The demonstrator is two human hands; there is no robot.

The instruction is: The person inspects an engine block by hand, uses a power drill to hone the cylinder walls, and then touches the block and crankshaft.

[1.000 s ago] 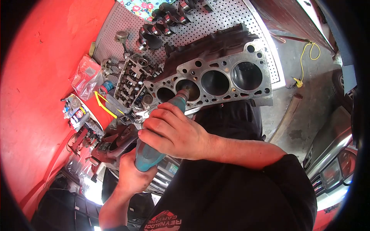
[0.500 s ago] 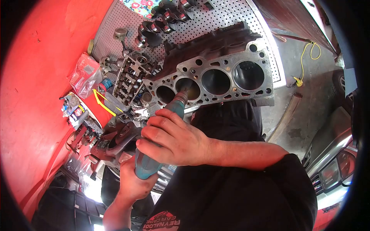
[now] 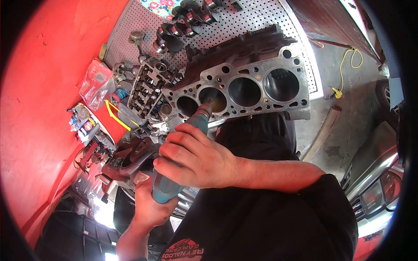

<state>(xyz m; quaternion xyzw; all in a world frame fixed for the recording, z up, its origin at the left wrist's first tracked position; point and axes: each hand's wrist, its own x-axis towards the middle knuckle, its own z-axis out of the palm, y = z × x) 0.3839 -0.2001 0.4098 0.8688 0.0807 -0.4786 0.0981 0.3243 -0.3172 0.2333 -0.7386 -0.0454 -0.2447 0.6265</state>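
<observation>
Teal drill (image 3: 174, 167) — unmoved since earlier

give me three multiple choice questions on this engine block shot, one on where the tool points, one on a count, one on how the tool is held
1. Where does the tip of the teal power tool sit?
A. at the second bore from the left
B. at the far right bore
C. on the crankshaft

2. How many cylinder bores show in the engine block?
A. two
B. four
C. six

3. How is the tool held?
A. lying loose
B. by one hand only
C. by both hands

Answers: 1 A, the nose meets the rim of the second bore. 2 B, four round bores lie in a row. 3 C, the right hand wraps the body and the left hand grips the rear end.
</observation>
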